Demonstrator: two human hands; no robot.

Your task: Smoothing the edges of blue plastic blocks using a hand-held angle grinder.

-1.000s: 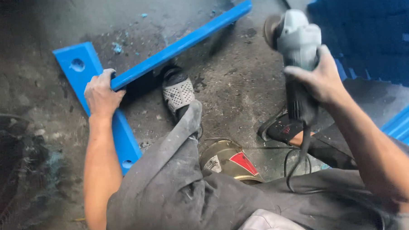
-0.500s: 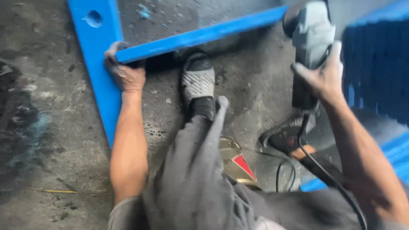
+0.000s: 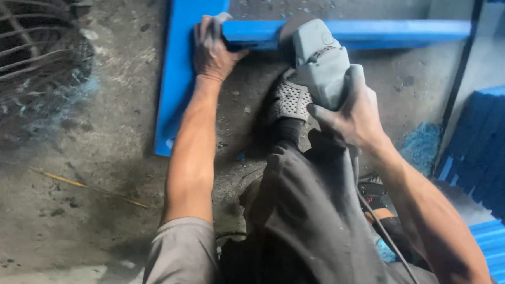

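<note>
Head view, only view: blue bar [image 3: 394, 29] lies on the concrete floor [image 3: 87, 220] with its long axis running left-right across the top of frame, meeting a blue flat plate [image 3: 177, 77] that runs top-to-bottom at the bar's left end, an L-type joint. Left hand [image 3: 211, 48] is clamped over that joint, fingers wrapped on the bar's end, palm on the plate edge; arm straight out from the body. Right hand [image 3: 349, 113] closed tight round the body of a grey angle grinder [image 3: 317, 58], tool head pointing away from the person and sitting at or just over the bar's near edge, just right of the left hand; contact with the bar cannot be told, disc is hidden under the housing. So the bar runs crosswise to the grinder's axis, the work spot is between both hands, and the left hand is the nearer to the joint. A foot in a perforated grey shoe [image 3: 289, 98] sits just below the bar, under the grinder. Power cord [image 3: 384, 232] trails back along the right forearm. Wire fan guard [image 3: 31, 49] upper left, stacked blue pieces [image 3: 488, 156] far right, blue shavings [image 3: 417, 144] on the floor.
</note>
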